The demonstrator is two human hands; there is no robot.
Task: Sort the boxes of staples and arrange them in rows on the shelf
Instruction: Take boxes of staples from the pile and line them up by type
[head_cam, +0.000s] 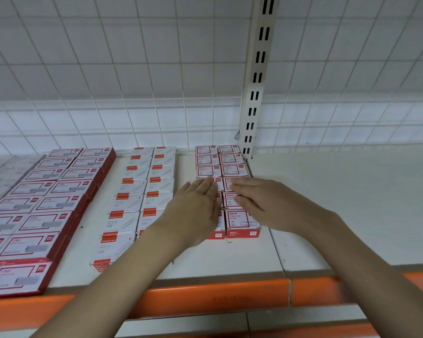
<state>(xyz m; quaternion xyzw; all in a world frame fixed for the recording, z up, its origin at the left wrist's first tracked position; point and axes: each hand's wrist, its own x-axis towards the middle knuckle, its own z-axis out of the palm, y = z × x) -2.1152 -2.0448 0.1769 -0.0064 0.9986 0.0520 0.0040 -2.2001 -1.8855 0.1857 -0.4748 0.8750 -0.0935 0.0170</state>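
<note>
Orange trim (215, 297) runs along the front lip of the shelf (340, 203) at the bottom of the frame. Just beyond it, both forearms reach in from below. The left hand (193, 211) lies flat, fingers straight, over the left column of a small block of paper-clip boxes (241, 219) in the centre; the right hand (261, 203) rests palm down, fingers loosely spread, on the right column. Neither hand is closed around a box.

These boxes are white on top with a red frame and red front faces. They stand two columns wide, six visible in the right column, their long sides running across the shelf and the columns running front to back.

Left of centre sit two columns of white boxes with orange tabs (122, 213). At far left lie larger dark-red-edged boxes (44, 224). Behind everything rises a white wire grid (132, 69) and a slotted upright (257, 76).
</note>
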